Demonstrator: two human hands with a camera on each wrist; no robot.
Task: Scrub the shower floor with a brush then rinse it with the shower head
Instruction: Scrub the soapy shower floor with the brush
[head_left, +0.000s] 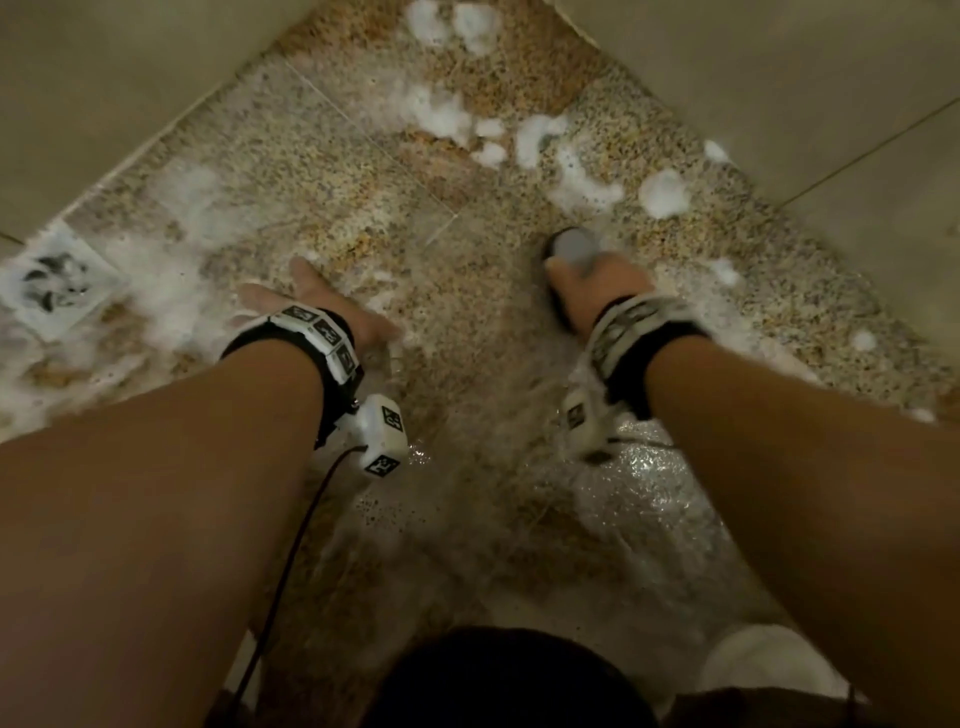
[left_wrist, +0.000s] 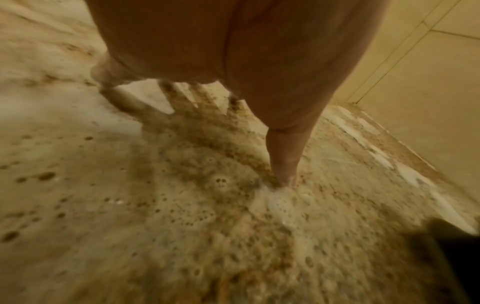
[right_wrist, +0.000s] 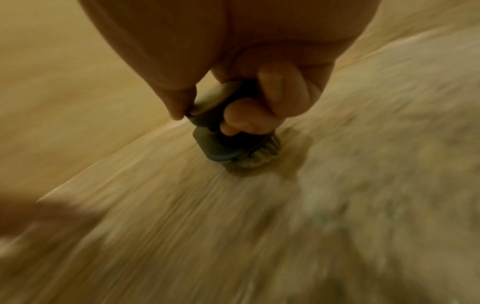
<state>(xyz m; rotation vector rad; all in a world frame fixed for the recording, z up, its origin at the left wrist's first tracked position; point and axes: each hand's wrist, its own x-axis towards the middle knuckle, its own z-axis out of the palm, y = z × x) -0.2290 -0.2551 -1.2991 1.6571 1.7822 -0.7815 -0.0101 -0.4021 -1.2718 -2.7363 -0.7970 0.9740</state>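
Brush (right_wrist: 233, 142): small, stiff, soapy-slick, so we wrap our right hand (head_left: 597, 291) round its knob; left hand (head_left: 311, 306) flat on the floor (head_left: 467, 260).

Home shower stall — speckled wet floor (head_left: 363, 197), soap foam (head_left: 447, 114), tiled walls (head_left: 779, 78)
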